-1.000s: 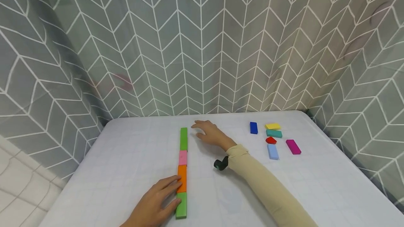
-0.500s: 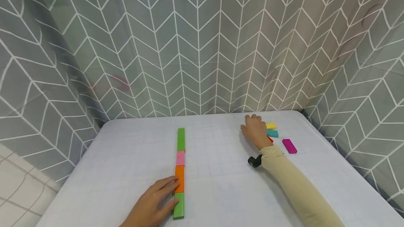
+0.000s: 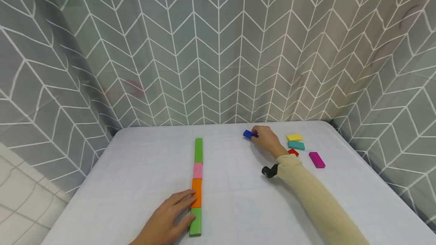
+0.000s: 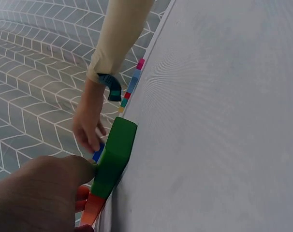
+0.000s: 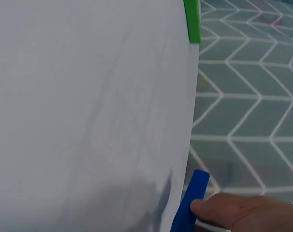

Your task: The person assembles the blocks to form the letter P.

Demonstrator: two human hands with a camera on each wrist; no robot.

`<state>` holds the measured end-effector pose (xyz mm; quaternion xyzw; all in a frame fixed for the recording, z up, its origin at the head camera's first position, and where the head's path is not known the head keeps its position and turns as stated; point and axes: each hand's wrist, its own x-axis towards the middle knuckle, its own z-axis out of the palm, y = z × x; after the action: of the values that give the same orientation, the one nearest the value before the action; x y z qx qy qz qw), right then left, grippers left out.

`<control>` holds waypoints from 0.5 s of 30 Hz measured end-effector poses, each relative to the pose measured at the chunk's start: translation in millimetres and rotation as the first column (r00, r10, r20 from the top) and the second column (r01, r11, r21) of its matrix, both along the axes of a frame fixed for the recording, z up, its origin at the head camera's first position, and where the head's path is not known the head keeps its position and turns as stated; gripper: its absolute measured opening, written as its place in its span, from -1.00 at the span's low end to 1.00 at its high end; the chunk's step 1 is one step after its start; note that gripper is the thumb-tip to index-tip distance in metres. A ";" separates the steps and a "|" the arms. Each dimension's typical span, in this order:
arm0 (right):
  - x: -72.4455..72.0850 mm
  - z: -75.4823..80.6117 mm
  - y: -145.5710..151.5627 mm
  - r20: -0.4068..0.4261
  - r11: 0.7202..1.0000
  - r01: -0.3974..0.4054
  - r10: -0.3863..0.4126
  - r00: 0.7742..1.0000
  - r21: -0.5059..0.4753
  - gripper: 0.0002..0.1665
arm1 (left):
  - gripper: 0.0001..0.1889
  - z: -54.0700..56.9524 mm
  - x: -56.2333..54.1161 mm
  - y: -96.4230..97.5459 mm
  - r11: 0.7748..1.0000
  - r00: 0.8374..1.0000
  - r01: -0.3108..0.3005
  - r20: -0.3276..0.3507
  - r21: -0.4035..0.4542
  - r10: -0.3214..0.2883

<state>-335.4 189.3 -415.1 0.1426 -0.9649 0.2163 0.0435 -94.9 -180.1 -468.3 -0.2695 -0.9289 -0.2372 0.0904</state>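
My right hand [image 3: 267, 139] pinches a dark blue block [image 3: 248, 134] between thumb and fingers, at the back of the table right of the row. In the right wrist view the blue block [image 5: 191, 200] slants upward past the thumb. My left hand [image 3: 170, 214] rests against the left side of a straight row of blocks, fingertips on the orange block [image 3: 197, 184] and thumb on the near green block [image 3: 196, 228]. Beyond the orange one, a pink block [image 3: 197, 170] and another green block [image 3: 198, 150] continue the row end to end.
On the right lie a yellow block [image 3: 294, 137], a teal block [image 3: 296, 145], a red piece [image 3: 293, 152] and a magenta block [image 3: 317, 160]. The right sleeve [image 3: 306, 192] hides a light blue block, which the left wrist view shows. A patterned curtain [image 3: 218, 48] stands behind the white table.
My right hand went from beside the row's far end to the right, took hold of the blue block, and has come back leftward with it. The left hand has stayed on the row.
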 end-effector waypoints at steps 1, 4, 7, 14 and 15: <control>-2.3 0.5 -8.3 -0.009 0.999 -0.040 0.040 0.999 -0.004 -0.75 | -0.44 -0.7 0.1 -0.2 1.000 1.000 0.002 -0.001 0.003 -0.002; -9.2 2.4 -33.1 -0.049 0.984 -0.180 0.180 0.982 0.008 -0.79 | -0.45 -2.7 0.6 -0.7 1.000 1.000 0.005 -0.007 0.010 -0.005; -15.1 3.3 -56.9 -0.079 0.958 -0.284 0.286 0.955 0.035 -0.80 | -0.46 -4.4 0.6 -1.2 1.000 1.000 0.007 -0.018 0.018 -0.006; -19.9 0.9 -104.4 -0.076 0.950 -0.306 0.309 0.948 0.057 -0.78 | -0.47 -0.5 1.9 -0.8 1.000 1.000 -0.001 -0.002 0.014 0.001; -20.0 0.5 -109.3 -0.078 0.952 -0.301 0.305 0.949 0.055 -0.78 | -0.46 0.6 1.8 -0.7 1.000 1.000 -0.003 0.016 0.008 0.003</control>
<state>-355.5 80.0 -414.6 0.2992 -0.9331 0.1936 0.0481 -93.1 -180.8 -467.8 -0.2659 -0.9291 -0.2429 0.0843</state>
